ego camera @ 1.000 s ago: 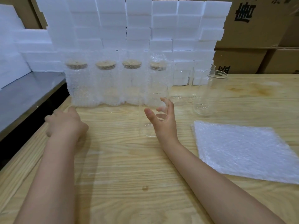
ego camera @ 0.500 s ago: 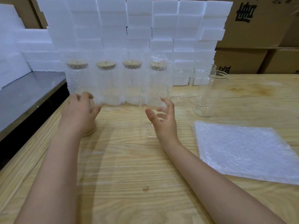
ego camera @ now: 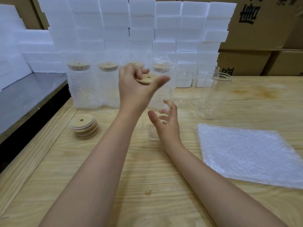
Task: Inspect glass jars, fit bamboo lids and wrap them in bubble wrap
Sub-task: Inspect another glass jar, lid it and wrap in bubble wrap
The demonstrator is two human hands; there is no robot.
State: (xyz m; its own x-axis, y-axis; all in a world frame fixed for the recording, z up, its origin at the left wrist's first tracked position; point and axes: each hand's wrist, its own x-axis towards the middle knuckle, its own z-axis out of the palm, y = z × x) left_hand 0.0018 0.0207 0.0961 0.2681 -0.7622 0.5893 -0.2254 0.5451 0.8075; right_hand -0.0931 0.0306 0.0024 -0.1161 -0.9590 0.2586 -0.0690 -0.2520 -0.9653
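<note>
Bamboo lid (ego camera: pixel 145 78) pinched by left hand (ego camera: pixel 134 89), above right hand (ego camera: pixel 165 125).

Only print in sight is black Chinese lettering at back right: one big character that looks like 德 on the upper cardboard box (ego camera: pixel 265 31), cut-off strokes beside it at the frame's top edge, and a half-hidden character on the lower cardboard box (ego camera: pixel 246 63), neither of them readable.

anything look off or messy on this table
Only minor: the lid stack sits staggered, discs offset, and a brownish stain marks the table at far right. No breakage visible.
</note>
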